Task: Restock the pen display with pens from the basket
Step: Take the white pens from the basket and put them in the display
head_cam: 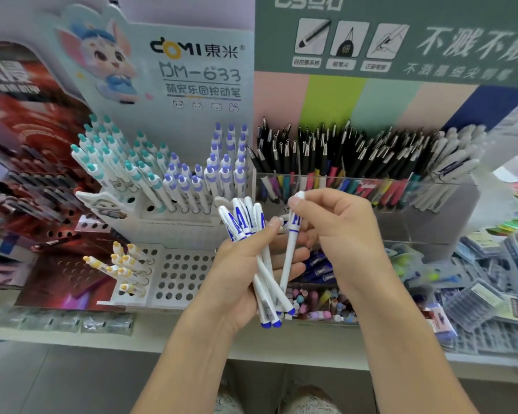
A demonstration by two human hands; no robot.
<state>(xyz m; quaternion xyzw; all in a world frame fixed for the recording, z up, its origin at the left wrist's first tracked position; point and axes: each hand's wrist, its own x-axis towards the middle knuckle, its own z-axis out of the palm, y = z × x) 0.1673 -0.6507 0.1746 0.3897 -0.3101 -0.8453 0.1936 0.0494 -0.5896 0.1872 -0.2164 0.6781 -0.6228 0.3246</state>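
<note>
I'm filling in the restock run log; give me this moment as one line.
left hand: grips bundle of white pens | right hand: pinches single white pen by its top | display rack: open holes

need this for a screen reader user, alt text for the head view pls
The left hand grips a bundle of white pens with blue tips while the right hand pinches one more white pen, before a white pegboard pen display.

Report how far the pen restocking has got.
Done: the teal pens and purple pens already stand in the white display.
In hand: the left hand grips a bundle of white pens; the right hand pinches a single white pen.
Left: many holes in the lower tray beside the yellow pens stay unfilled. No basket is in view.
</note>
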